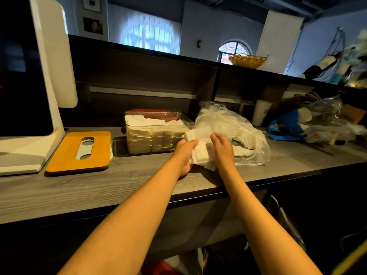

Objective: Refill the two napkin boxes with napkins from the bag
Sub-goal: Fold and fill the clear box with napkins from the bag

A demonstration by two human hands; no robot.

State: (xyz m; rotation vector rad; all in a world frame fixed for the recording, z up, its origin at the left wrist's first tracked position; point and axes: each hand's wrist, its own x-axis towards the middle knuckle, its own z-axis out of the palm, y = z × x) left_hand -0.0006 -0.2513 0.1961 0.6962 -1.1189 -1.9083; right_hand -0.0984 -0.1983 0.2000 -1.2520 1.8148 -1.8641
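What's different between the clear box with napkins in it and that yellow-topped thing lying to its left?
The clear box stands open with no lid, while the yellow lid lies flat on the counter. The clear box is see-through and shows stacked white napkins; the yellow lid is opaque, with an oval slot in its middle. The clear box is tall, the yellow lid low and flat. Both are rectangular with rounded corners and sit on the same counter.

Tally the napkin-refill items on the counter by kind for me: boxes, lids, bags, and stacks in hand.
Clear napkin boxes: 1, holding napkins
Wooden slotted lids: 1, lying flat on the counter
Clear plastic napkin bags: 1
Napkin stacks held by left hand and right hand: 1
Total: 4
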